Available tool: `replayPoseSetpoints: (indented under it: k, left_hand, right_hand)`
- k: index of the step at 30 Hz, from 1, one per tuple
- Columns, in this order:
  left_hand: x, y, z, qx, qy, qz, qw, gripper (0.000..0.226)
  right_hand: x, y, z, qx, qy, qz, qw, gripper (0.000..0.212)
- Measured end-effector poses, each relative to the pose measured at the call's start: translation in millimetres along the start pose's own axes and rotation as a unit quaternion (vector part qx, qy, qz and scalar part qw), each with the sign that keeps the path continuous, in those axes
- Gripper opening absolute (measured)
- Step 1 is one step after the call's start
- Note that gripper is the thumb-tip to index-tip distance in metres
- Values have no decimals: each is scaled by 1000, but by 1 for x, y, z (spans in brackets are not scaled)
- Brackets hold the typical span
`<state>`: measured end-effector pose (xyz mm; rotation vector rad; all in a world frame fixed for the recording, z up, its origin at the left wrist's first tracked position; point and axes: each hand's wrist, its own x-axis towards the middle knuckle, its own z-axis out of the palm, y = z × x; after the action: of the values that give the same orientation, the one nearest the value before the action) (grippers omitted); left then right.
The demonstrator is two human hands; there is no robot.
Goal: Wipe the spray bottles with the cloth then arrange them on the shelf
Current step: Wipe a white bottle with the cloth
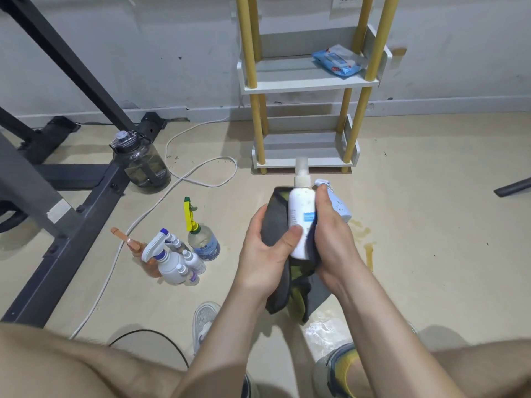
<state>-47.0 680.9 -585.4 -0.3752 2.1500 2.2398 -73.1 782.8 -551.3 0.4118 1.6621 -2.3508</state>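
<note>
Item: white spray bottle point(300, 219), held above the floor point(431, 225) in front of the shelf point(307, 81), nozzle pointing away from the person. Left hand point(267, 248) curls under the grey cloth point(275, 225) with its thumb pressed on the bottle's front. Right hand point(333, 239) curls round the bottle's right side, over cloth that hangs below both hands. A pale blue trigger bottle point(342, 209) shows just behind the right hand; whether it stands or is held cannot be told. Cluster of spray bottles point(172, 257) stands on the floor to the left, unshelved. Risks, as judged: the smooth bottle may slip from the loose cloth; the hanging tail may drag through the wet patch point(324, 326) and smear dirt back on; a squeezed nozzle may spray. Shelf: white tiers, yellow posts; the upper tier carries a pack of wipes point(337, 60), the lower tier bare. Floor: beige, scuffed, with a yellowish stain point(369, 251). Room: marked pale wall point(143, 53), black metal frame point(71, 182), dark water jug point(142, 165), white cable point(201, 170) looping past it.
</note>
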Motion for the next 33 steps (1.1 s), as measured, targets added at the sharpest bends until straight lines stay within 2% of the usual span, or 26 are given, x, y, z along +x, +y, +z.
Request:
replayPoseSetpoints:
  k: [1,3,5,7,8,10,12,14,15,16,17,18,20,21,23,24,25,26,27,29,30,33]
  left_hand:
    - [0,-2,1,-16,1,-3,1000,61]
    - [-2,-1,5,-1,1,6,1000,34]
    - [-3,0,7,55,9,23,998,25]
    - [-2,1,5,131,-10,33,991,27]
    - [-3,2,4,142,-15,29,989,33]
    - [-5,10,1,91,19,34,995,45]
    - [-6,25,-8,100,81,125,984,51]
    - [-3,46,-17,265,42,243,932,47]
    - [2,55,-19,382,-15,268,884,40]
    - [7,63,-22,487,-72,262,830,34]
    - [11,69,-25,550,-117,236,792,33]
    - [14,73,-27,560,-142,200,792,33]
    - [17,72,-32,486,-141,165,847,30]
    - [16,71,-31,432,-125,146,881,28]
    - [9,64,-26,289,-118,44,949,19]
    - [5,61,-21,214,-127,-3,969,15]
    - [1,55,-15,178,-131,-14,975,12]
    - [-2,47,-10,195,-121,13,973,12]
    - [-3,40,-7,256,-98,62,960,15]
    - [-6,30,-3,420,-42,168,891,30]
    - [-8,27,-3,468,-20,197,861,39]
    - [-8,21,-8,502,-18,194,843,49]
  right_hand:
    - [-2,3,2,-14,-18,-22,999,34]
    - [-7,11,3,-63,-39,-52,996,21]
    - [-9,16,-3,-50,-33,-52,997,27]
    - [-8,13,-13,-39,-32,-47,998,24]
    - [-7,9,-19,-70,-29,-56,996,21]
    - [-5,1,-32,-157,-40,-75,984,16]
    - [-5,-7,-42,-243,-86,-86,963,15]
    - [-5,-15,-46,-356,-135,-103,919,17]
    - [-4,-20,-47,-408,-154,-108,893,19]
    - [-3,-23,-47,-442,-168,-111,874,20]
    - [-1,-28,-48,-458,-174,-105,866,23]
    - [0,-32,-49,-463,-167,-98,865,28]
    - [2,-37,-49,-408,-127,-88,900,39]
    - [3,-36,-47,-343,-93,-90,930,40]
    - [8,-26,-34,-186,-6,-93,978,51]
    - [10,-20,-27,-116,40,-91,988,64]
    - [11,-16,-18,-60,80,-89,991,70]
    - [12,-11,-11,-17,111,-81,990,64]
    - [13,-7,-4,15,132,-62,989,52]
    - [11,4,5,82,114,-6,990,38]
    - [8,10,8,103,88,14,991,39]
    - [4,32,14,67,36,-7,997,44]
